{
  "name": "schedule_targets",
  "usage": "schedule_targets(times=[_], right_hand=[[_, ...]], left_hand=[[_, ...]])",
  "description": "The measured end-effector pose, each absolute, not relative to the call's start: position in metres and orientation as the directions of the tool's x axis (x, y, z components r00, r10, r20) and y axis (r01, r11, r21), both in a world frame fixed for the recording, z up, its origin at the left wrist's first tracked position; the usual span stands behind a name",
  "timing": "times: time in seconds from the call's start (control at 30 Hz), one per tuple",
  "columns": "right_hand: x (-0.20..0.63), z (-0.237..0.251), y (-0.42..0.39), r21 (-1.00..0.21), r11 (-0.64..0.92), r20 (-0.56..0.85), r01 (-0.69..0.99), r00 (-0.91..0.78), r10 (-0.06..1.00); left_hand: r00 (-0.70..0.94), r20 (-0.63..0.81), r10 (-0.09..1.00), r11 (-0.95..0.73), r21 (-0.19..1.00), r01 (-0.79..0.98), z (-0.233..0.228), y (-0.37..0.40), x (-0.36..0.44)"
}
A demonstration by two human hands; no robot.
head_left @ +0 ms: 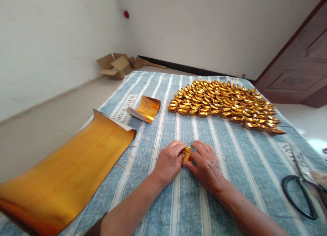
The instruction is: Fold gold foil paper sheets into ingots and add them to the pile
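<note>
Both hands, left hand [167, 161] and right hand [206, 164], pinch the small gold paper [187, 154]; it looks light, thin and crinkly, best held by its edges.

A single camera, worn on the person's head, looks forward and down along both forearms onto the striped cloth [178, 202], with the left hand [167, 162] and right hand [206, 166] close below the lens at lower centre. It faces a far corner of the room, taking in white walls, bare floor and a dark door [298, 75] at right. There is no second view to overlap.
</note>
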State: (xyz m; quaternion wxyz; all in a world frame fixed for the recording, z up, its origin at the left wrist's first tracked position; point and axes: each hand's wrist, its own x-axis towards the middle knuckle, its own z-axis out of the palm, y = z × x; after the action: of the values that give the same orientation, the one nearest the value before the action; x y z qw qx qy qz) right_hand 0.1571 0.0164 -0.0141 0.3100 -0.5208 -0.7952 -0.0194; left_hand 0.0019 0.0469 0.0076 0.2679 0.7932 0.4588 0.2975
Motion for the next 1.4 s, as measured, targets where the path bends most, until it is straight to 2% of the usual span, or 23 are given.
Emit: schedule_targets(times=[0.4,0.6,0.87,1.1,1.17,1.27,1.4], right_hand=[[0.162,-0.013,0.019,-0.493,0.37,0.392,0.787,-0.179,0.903],[0.165,-0.018,0.018,-0.57,0.387,0.456,0.724,-0.112,0.883],[0.164,-0.023,0.015,-0.531,0.387,0.475,0.754,-0.113,0.873],[0.165,-0.018,0.018,-0.56,0.396,0.483,0.728,-0.102,0.87],[0.165,-0.015,0.021,-0.58,0.391,0.484,0.715,-0.084,0.871],[0.166,-0.012,0.026,-0.594,0.388,0.475,0.704,-0.082,0.876],[0.167,-0.009,0.034,-0.606,0.347,0.412,0.716,-0.09,0.907]], left_hand=[[0.384,0.311,0.869,-0.485,0.682,0.547,0.008,0.049,0.0],[0.368,0.324,0.871,-0.488,0.645,0.587,0.002,0.047,-0.002],[0.392,0.257,0.883,-0.465,0.588,0.661,0.0,0.041,-0.003],[0.309,0.265,0.913,-0.397,0.747,0.534,0.011,0.043,-0.003],[0.29,0.195,0.937,-0.318,0.819,0.478,0.017,0.042,-0.002],[0.28,0.016,0.96,-0.129,0.912,0.39,0.022,0.043,0.001],[0.198,-0.049,0.979,-0.02,0.943,0.332,0.021,0.05,0.001]])
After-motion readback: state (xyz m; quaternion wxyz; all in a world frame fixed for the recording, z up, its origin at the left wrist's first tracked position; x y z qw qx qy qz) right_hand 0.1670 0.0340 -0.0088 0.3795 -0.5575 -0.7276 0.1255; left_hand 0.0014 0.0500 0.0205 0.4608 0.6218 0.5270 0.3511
